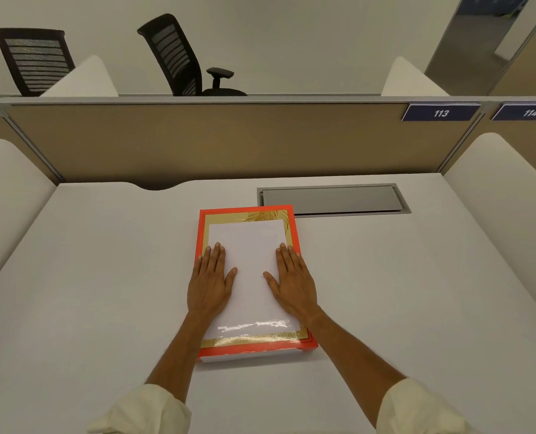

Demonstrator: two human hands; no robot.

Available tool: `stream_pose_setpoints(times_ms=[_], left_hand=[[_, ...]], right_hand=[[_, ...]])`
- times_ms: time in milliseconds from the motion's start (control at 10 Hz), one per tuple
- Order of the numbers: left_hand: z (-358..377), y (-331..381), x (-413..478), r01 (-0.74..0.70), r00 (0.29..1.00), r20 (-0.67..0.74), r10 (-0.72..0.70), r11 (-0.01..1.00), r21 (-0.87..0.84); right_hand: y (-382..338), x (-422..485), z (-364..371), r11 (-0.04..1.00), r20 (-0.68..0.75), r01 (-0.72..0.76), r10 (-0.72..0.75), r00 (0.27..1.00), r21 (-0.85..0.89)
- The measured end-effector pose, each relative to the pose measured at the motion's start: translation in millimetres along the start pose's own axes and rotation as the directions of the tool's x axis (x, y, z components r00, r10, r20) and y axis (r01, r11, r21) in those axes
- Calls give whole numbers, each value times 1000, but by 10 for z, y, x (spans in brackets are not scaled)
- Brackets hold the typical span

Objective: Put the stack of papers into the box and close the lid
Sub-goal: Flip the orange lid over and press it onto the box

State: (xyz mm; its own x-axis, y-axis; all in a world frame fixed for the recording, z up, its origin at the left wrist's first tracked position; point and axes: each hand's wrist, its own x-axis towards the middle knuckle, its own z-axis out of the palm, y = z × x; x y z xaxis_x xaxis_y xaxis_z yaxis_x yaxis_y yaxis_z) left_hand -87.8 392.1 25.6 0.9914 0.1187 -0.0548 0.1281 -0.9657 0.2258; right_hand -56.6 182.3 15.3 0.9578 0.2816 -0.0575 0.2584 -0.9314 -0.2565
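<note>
A flat rectangular box (295, 228) lies in the middle of the desk, its long side running away from me. Its lid (248, 212) has an orange rim, a gold leaf-patterned band and a glossy white centre, and it sits on the box. A strip of the white base (244, 358) shows under the near edge. My left hand (212, 278) lies flat on the left half of the lid and my right hand (293, 280) flat on the right half, holding nothing. No separate stack of papers is visible.
The white desk (104, 277) has curved side dividers and a tan partition (197, 142) at the back. A grey cable hatch (332, 200) is set into the desk just behind the box's far right corner. Two black office chairs (179, 54) stand beyond the partition.
</note>
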Motion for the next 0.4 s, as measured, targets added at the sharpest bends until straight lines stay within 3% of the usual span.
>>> stream_pose_setpoints(times_ms=[400], left_hand=[[-96, 231, -33, 50, 998, -46, -53, 997, -65]], right_hand=[[132, -19, -211, 997, -22, 4, -2, 1000, 73]])
